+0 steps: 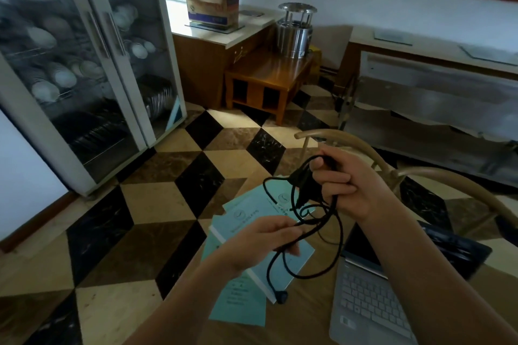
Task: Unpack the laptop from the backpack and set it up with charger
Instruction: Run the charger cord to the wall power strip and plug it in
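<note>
A black charger brick (pixel 304 185) with its tangled cable (pixel 330 249) hangs above the table. My right hand (pixel 350 185) grips the brick and a bunch of cable. My left hand (pixel 263 241) pinches a strand of the cable lower down. The cable's plug end (pixel 281 297) dangles onto the table. The silver laptop (pixel 372 305) lies open at the lower right, partly hidden behind my right forearm, with its dark screen (pixel 361 246) tilted back. No backpack is in view.
Teal booklets (pixel 246 283) lie on the wooden table (pixel 297 325) under the cable. A curved wooden chair back (pixel 364 148) stands behind the table. Further off are a glass dish cabinet (pixel 84 64), a low wooden stand (pixel 269 78) and a steel pot (pixel 295 31).
</note>
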